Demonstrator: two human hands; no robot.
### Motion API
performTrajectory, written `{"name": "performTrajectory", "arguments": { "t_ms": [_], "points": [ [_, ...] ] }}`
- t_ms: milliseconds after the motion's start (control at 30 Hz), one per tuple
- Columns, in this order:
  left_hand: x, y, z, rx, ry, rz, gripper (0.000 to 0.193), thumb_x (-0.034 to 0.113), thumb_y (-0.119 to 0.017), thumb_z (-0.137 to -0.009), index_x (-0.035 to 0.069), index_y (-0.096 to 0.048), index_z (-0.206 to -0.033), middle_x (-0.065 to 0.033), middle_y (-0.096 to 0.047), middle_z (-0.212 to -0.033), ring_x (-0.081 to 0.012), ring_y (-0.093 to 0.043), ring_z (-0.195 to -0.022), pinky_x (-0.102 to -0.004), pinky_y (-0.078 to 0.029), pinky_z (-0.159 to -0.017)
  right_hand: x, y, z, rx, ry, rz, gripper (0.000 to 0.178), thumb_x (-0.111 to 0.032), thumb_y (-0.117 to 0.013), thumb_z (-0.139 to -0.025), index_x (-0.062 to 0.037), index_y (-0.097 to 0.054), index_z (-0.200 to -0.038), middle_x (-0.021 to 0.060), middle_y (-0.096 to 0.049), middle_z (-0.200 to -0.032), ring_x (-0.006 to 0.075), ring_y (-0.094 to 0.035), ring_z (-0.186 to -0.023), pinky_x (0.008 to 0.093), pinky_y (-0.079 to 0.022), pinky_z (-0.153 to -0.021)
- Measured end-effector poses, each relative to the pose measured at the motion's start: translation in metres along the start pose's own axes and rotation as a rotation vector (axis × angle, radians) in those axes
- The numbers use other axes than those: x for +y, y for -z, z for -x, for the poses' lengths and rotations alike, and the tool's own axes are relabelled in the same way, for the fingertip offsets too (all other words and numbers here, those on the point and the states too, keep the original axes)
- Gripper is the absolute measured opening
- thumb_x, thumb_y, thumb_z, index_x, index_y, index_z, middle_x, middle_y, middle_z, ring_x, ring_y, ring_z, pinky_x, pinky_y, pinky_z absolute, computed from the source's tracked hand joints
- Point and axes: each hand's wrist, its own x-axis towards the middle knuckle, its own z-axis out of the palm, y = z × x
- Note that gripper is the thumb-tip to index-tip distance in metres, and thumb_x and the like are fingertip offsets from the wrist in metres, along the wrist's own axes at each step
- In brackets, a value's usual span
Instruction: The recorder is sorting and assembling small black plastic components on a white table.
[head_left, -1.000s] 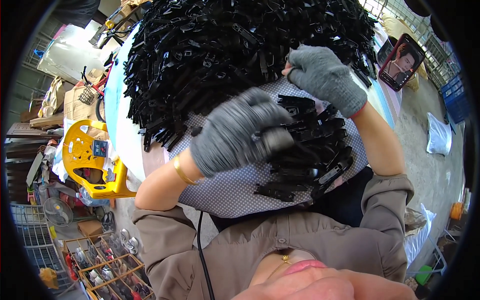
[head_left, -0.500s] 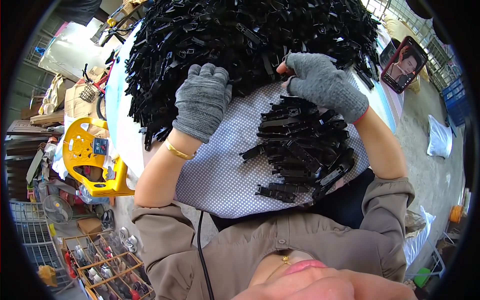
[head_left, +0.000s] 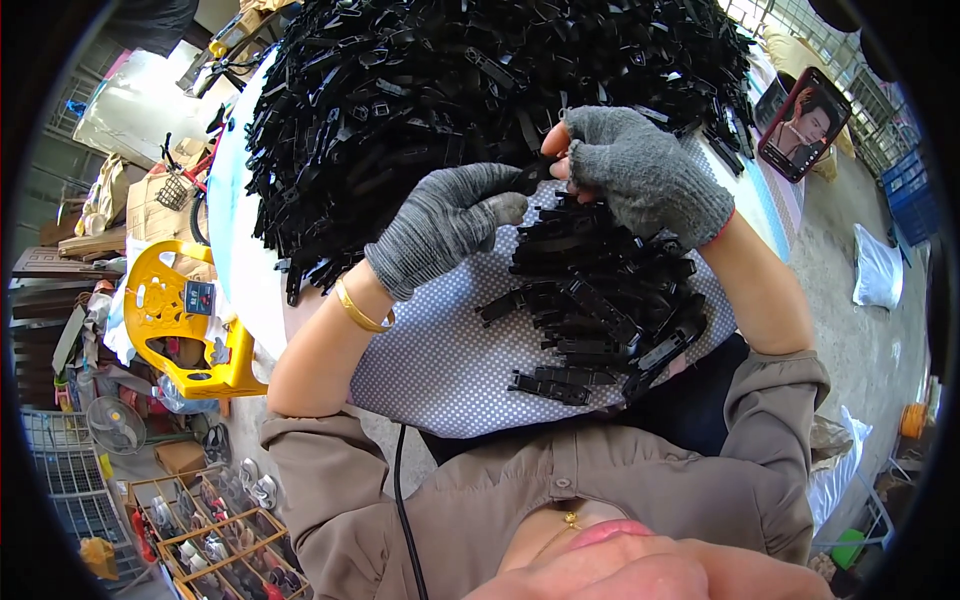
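Both my hands wear grey knitted gloves, and bare fingertips show on the right one. My left hand (head_left: 440, 228) reaches in over the dotted cloth, thumb and fingers closed on the end of a small black plastic piece (head_left: 537, 178). Close against it, my right hand (head_left: 645, 172) has its fingers curled in a pinch; what lies inside them is mostly hidden. Beyond both hands rises a big heap of long, narrow black plastic parts (head_left: 390, 90). Below my right hand, a smaller pile of similar parts (head_left: 600, 300) lies roughly in rows, nearer to me.
A dotted grey cloth (head_left: 430, 370) covers the table's near side. At the right edge a phone (head_left: 805, 125) stands tilted, its screen lit. A yellow plastic chair (head_left: 225, 365) is on the left, above a shoe rack (head_left: 215, 540). A blue crate (head_left: 912, 205) sits far right.
My left hand has moved right from the heap's edge and turned toward my right hand, where a black piece now shows between them. My right hand has shifted slightly left and down.
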Motion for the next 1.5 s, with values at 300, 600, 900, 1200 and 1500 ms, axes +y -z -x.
{"name": "performTrajectory", "arguments": {
  "t_ms": [300,600,900,1200,1500],
  "points": [
    [-0.001,0.002,0.001,-0.02,0.036,0.112,0.038,0.028,-0.06,-0.087,0.004,-0.057,-0.116,0.0031,-0.056,-0.066,-0.0003,-0.047,-0.053,-0.0134,-0.04,-0.047,0.003,0.004,-0.001,-0.028,0.036,-0.054,0.024,-0.021,-0.065,-0.08,-0.0027,-0.066,-0.096,0.0024,-0.06,-0.068,0.0087,-0.057,-0.063,0.0226,-0.048,-0.06],
    [-0.002,0.002,0.002,0.032,0.034,0.05,0.039,0.031,-0.06,-0.086,0.004,-0.058,-0.115,0.0048,-0.055,-0.066,0.0003,-0.046,-0.053,-0.0136,-0.044,-0.052,0.001,0.004,0.0,0.008,0.097,0.08,0.025,-0.023,-0.066,-0.08,-0.0032,-0.067,-0.094,0.0023,-0.059,-0.066,0.0088,-0.056,-0.062,0.0244,-0.046,-0.059],
    [0.0,-0.001,0.001,0.027,-0.01,0.04,0.039,0.032,-0.061,-0.086,0.004,-0.059,-0.113,0.0044,-0.053,-0.063,-0.0004,-0.046,-0.053,-0.014,-0.043,-0.051,-0.002,-0.003,0.006,0.046,0.11,0.04,0.021,-0.019,-0.063,-0.081,-0.0018,-0.067,-0.094,0.0043,-0.063,-0.073,0.0097,-0.057,-0.066,0.025,-0.047,-0.063],
    [0.01,-0.011,0.005,-0.069,-0.093,0.01,0.029,0.023,-0.058,-0.088,0.001,-0.06,-0.106,-0.0009,-0.057,-0.07,-0.0069,-0.051,-0.06,-0.0203,-0.045,-0.057,-0.007,-0.004,0.007,0.007,0.182,-0.054,0.041,-0.038,-0.05,-0.09,-0.0006,-0.065,-0.096,0.0064,-0.063,-0.081,0.0139,-0.059,-0.079,0.0286,-0.049,-0.075],
    [0.001,-0.044,0.011,0.058,-0.485,-0.385,0.026,0.02,-0.055,-0.086,0.002,-0.058,-0.106,-0.015,-0.062,-0.082,-0.0302,-0.06,-0.073,-0.0357,-0.048,-0.067,-0.006,-0.033,0.019,-0.071,0.396,-0.1,0.063,-0.052,-0.031,-0.092,0.0025,-0.059,-0.102,0.0109,-0.064,-0.093,0.0199,-0.062,-0.09,0.0318,-0.049,-0.084]
  ]
}}
